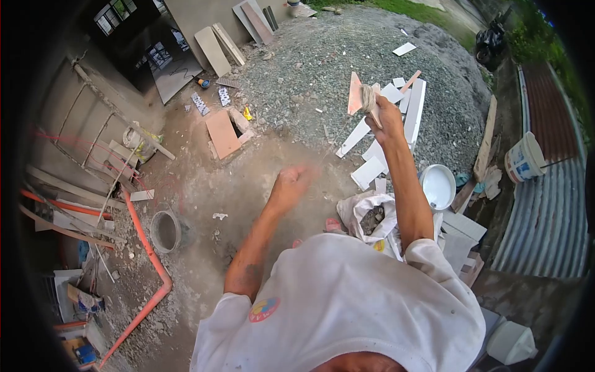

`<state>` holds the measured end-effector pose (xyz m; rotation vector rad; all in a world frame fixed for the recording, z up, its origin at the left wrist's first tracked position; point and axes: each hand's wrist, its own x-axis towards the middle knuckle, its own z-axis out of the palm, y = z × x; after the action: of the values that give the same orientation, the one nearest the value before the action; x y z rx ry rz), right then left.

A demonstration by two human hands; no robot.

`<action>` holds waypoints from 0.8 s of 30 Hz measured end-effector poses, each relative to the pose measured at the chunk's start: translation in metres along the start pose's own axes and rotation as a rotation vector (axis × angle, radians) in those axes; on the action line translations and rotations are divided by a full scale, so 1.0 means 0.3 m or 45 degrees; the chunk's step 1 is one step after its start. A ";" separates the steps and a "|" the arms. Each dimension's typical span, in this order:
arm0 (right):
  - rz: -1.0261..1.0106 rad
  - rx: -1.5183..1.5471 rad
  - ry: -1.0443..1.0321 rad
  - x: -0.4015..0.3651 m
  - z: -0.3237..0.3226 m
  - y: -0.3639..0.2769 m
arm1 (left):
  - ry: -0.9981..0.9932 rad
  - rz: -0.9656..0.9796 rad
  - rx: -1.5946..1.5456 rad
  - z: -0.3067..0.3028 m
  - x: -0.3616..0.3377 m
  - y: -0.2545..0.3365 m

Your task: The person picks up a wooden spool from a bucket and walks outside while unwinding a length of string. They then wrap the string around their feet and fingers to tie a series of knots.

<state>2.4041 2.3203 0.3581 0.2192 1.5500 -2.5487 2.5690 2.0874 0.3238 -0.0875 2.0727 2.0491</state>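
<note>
My right hand (388, 118) is raised ahead on the right, closed around a string winder (369, 98) with pale string wrapped thickly about its middle. My left hand (289, 188) is held out over the dusty ground, its fingers curled and partly smeared by motion. Whatever it may pinch is too blurred to make out, and no string shows clearly between the hands. Below my right arm stand a white bucket (437, 187) with pale contents and an open white sack (365, 217) holding dark rubble.
A gravel heap (297, 74) rises ahead, with white tile offcuts (370, 172) on its near side. At left lie a grey bucket (166, 231), a long orange pipe (144, 239) and a bamboo ladder (93, 139). Corrugated metal sheets (545, 217) line the right side.
</note>
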 end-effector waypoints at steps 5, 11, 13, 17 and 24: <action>-0.329 -0.374 0.235 0.008 0.023 0.033 | -0.052 0.054 0.112 0.092 -0.062 0.022; -0.744 -1.545 -0.146 -0.167 -0.002 0.044 | 0.142 0.367 0.552 -0.066 -0.105 0.290; -0.449 -1.573 -0.628 -0.282 0.026 0.026 | 0.266 0.540 0.561 -0.179 -0.024 0.343; -0.206 -0.494 -0.795 -0.430 0.158 -0.041 | 0.208 0.316 0.100 -0.250 0.105 0.262; -0.956 -1.068 0.044 -0.104 0.143 -0.116 | -0.271 -0.020 -0.035 0.102 -0.069 0.093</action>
<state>2.4256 2.2995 0.4141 -0.5065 2.9431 -1.9768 2.5873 2.1159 0.3552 0.1050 1.9099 1.9828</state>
